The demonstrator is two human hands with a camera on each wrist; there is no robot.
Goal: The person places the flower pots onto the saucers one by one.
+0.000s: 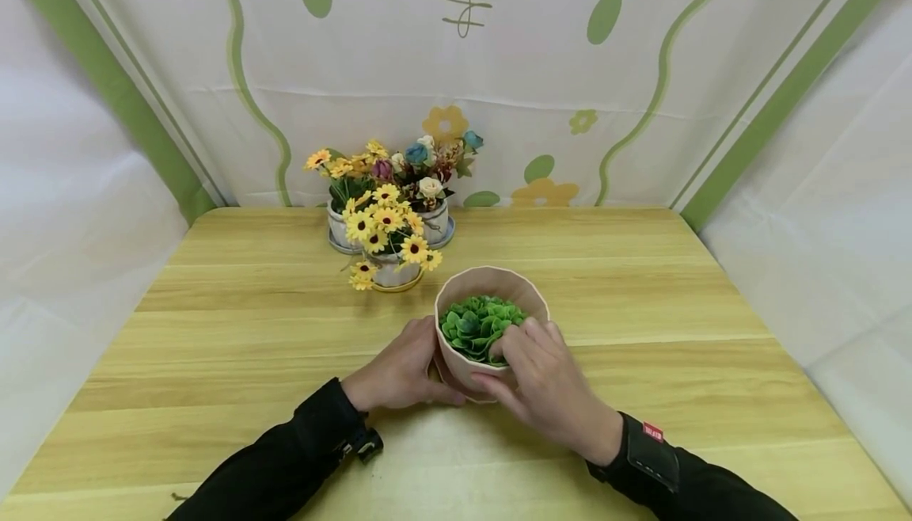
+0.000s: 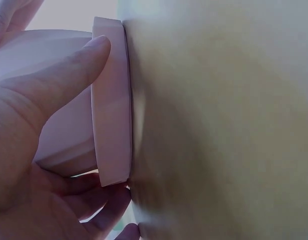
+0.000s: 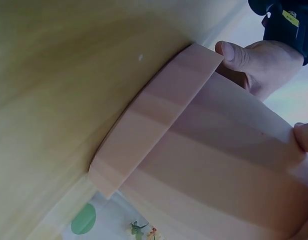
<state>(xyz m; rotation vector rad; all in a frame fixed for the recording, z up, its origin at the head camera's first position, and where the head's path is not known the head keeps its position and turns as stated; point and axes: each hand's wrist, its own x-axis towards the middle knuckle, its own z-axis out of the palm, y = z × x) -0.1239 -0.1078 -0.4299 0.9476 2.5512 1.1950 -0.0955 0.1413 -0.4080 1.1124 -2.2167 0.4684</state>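
Note:
A pale pink flowerpot [image 1: 518, 290] with a faceted rim stands near the middle of the table, and bushy green leaves [image 1: 476, 325] fill its inside. My left hand [image 1: 395, 369] grips the pot low on its left side. In the left wrist view, its thumb lies on the saucer-like base [image 2: 112, 105] and its fingers curl round the far side. With fingers over the rim and thumb outside, my right hand [image 1: 545, 382] holds the pot's near right wall. Its fingertips touch or lie close to the leaves; exactly what they pinch inside is hidden.
Behind the pot, to the left, stand a small pot of yellow daisies [image 1: 394, 269], another yellow-flowered pot [image 1: 340, 224] and a pot of mixed roses [image 1: 435, 222]. The wooden table [image 1: 641, 283] meets a printed white cloth [image 1: 399, 54] at the back.

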